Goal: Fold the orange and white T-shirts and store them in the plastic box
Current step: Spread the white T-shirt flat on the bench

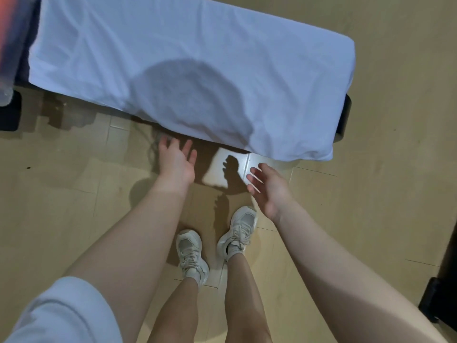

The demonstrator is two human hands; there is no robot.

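Both hands are empty with fingers spread, the left hand (176, 162) and right hand (268, 188) held over the tiled floor (61, 194) above the sneakers (191, 253). Just beyond lies a soft, creased white cloth (173, 58), long axis left to right, the left hand slightly nearer. An orange blur (8, 33) and clear plastic (5, 92), perhaps shirt and box, sit far left.

no readable text, labels, brands, numbers
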